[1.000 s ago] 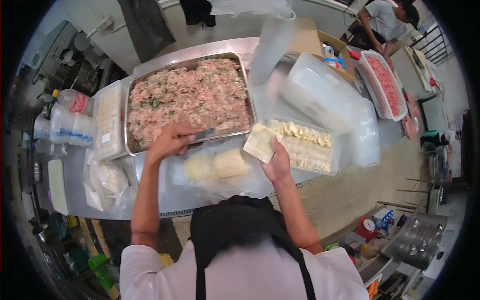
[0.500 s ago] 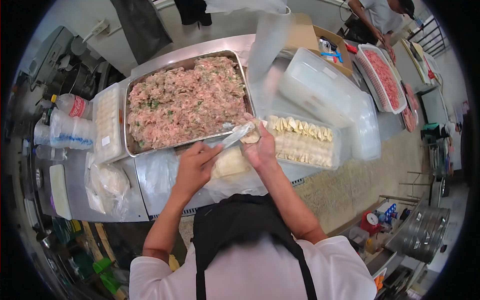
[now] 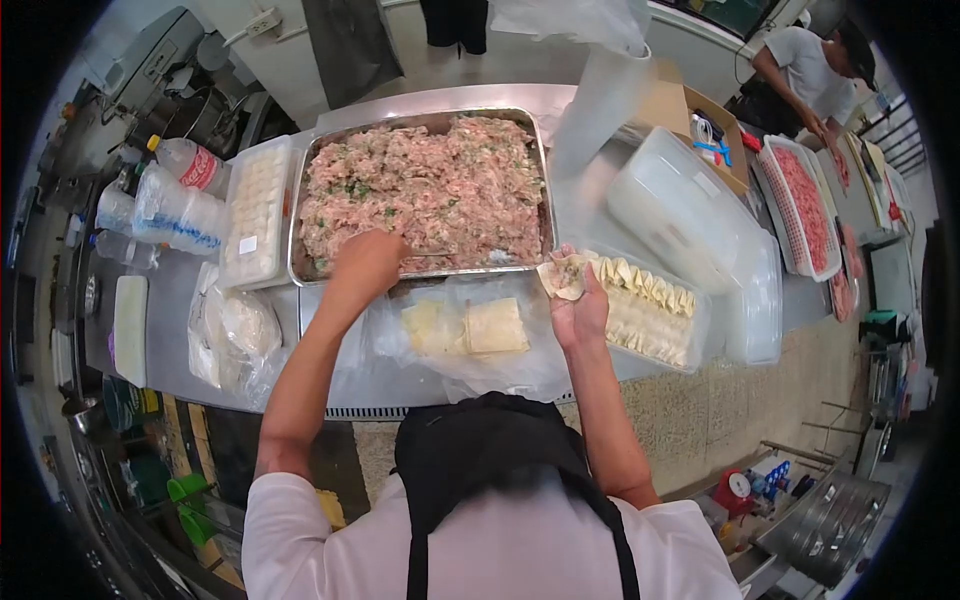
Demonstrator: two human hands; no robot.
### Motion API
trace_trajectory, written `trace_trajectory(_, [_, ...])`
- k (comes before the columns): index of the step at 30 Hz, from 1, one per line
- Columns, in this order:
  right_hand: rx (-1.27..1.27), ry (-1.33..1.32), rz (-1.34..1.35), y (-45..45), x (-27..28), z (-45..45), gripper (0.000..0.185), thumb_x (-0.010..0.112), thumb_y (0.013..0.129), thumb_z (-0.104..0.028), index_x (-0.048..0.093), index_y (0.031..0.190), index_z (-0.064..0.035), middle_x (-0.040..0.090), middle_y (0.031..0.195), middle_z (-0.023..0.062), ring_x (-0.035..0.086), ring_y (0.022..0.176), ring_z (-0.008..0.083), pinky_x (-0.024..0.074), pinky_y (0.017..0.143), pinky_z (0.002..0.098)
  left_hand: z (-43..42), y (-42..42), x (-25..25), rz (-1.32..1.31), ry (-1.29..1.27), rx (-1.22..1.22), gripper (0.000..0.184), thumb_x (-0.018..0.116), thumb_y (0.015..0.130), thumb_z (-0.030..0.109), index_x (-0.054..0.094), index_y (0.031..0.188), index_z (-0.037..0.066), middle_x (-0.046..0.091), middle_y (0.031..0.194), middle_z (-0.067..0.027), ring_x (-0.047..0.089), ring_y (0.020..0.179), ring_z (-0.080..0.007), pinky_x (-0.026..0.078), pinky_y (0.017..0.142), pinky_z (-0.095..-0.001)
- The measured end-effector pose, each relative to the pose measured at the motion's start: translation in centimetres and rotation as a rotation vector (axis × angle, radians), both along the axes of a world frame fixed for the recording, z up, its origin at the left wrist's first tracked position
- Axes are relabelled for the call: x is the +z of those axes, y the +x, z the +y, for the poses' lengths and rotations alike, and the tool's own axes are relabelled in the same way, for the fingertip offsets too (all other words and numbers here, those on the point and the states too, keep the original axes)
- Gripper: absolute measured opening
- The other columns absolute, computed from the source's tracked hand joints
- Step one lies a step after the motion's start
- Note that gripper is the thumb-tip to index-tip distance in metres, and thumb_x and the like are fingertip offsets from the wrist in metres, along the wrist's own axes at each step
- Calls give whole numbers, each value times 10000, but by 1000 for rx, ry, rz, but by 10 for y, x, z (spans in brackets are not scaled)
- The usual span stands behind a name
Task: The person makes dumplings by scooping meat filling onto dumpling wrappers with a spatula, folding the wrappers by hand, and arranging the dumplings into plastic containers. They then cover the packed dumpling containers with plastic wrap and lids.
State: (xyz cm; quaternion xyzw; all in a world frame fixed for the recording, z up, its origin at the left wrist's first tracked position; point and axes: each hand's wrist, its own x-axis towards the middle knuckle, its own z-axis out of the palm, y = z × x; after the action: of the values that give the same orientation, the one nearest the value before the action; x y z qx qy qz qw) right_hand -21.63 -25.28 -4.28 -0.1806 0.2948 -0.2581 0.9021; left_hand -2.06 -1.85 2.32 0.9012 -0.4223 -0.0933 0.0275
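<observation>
My left hand (image 3: 370, 265) is closed around a flat metal spreading spatula whose blade (image 3: 432, 253) lies in the ground meat filling (image 3: 420, 190). The filling, flecked with green, is heaped in a large metal tray (image 3: 546, 180). My right hand (image 3: 583, 308) cups a dumpling wrapper (image 3: 562, 277) with some filling on it, in front of the tray's right corner. Just right of that hand, a clear plastic container (image 3: 652, 364) holds rows of folded dumplings (image 3: 650, 287). Between my hands, a stack of square wrappers (image 3: 496, 326) rests on plastic film.
A lidded box of round pieces (image 3: 256, 215) and bottles (image 3: 190, 165) stand left of the tray. A bag of dough (image 3: 245, 325) lies nearer me. Clear plastic tubs (image 3: 690, 210) are at right. Farther right, a co-worker (image 3: 810, 80) handles meat beside a basket of ground meat (image 3: 800, 205).
My left hand has moved the spatula from the wrapper up and left into the meat tray. My right hand still holds the wrapper. The camera view has shifted, uncovering the wrapper stack.
</observation>
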Motion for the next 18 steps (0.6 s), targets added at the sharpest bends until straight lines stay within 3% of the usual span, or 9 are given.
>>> trace_trajectory(2, [22,1,-18,-2,-5,2,468,372,1068,-261,410,1419,46,526,1393,148,515,1270,280,390,1126,432,-15,4,-28,24,64,-20,201,603,739,0,726,891,45,690,809,-214,680,853,-403,527,794,-493])
trace_trajectory(6, [29,-36,-43,-7,-9,-1,476,378,1066,-263,413,1416,57,528,1383,167,508,1283,282,389,1125,434,-19,10,-12,164,80,-30,169,649,742,48,748,877,74,702,843,-205,681,861,-401,538,820,-463])
trace_trajectory(7, [18,-46,-34,-9,-8,-2,480,383,1063,-269,417,1412,59,531,1375,173,506,1286,283,389,1123,435,-14,12,10,296,-47,-91,295,648,742,39,756,1013,81,696,873,-218,667,819,-396,523,706,-448])
trace_trajectory(10, [46,-39,-64,-11,-18,-4,485,393,1059,-280,427,1404,58,532,1375,175,506,1287,291,384,1123,436,-8,17,27,431,-309,-138,341,626,746,-28,734,1063,33,697,873,-225,681,778,-354,510,672,-400])
trace_trajectory(12, [61,-18,-106,-7,-24,-1,484,391,1058,-283,428,1405,53,531,1377,178,507,1287,295,385,1121,438,-8,5,37,432,-307,-108,392,605,747,-86,718,1110,10,711,847,-206,687,748,-298,506,670,-349])
trace_trajectory(14, [73,1,-144,-3,-21,6,484,390,1058,-286,429,1406,48,530,1379,180,507,1286,300,385,1120,440,-8,-11,38,751,-433,82,403,670,775,-38,725,1154,87,714,862,-157,629,676,-299,506,696,-339])
trace_trajectory(15, [93,60,-152,1,-12,10,480,391,1058,-285,430,1407,41,533,1377,182,510,1285,302,388,1118,443,-8,-21,30,871,-486,179,385,648,778,-54,720,1142,52,702,821,-140,650,704,-268,506,691,-337])
trace_trajectory(16, [121,119,-162,4,-7,13,476,391,1057,-285,431,1409,34,536,1375,184,512,1283,305,390,1117,446,-8,-27,20,873,-483,173,385,648,778,-54,720,1142,52,702,821,-140,650,704,-268,506,691,-337])
trace_trajectory(18, [101,136,-160,8,-9,15,484,384,1060,-292,423,1420,29,544,1368,185,516,1281,312,396,1114,446,-5,-33,8,416,-568,-47,351,620,781,-62,739,1089,59,695,822,-156,662,735,-304,513,696,-356])
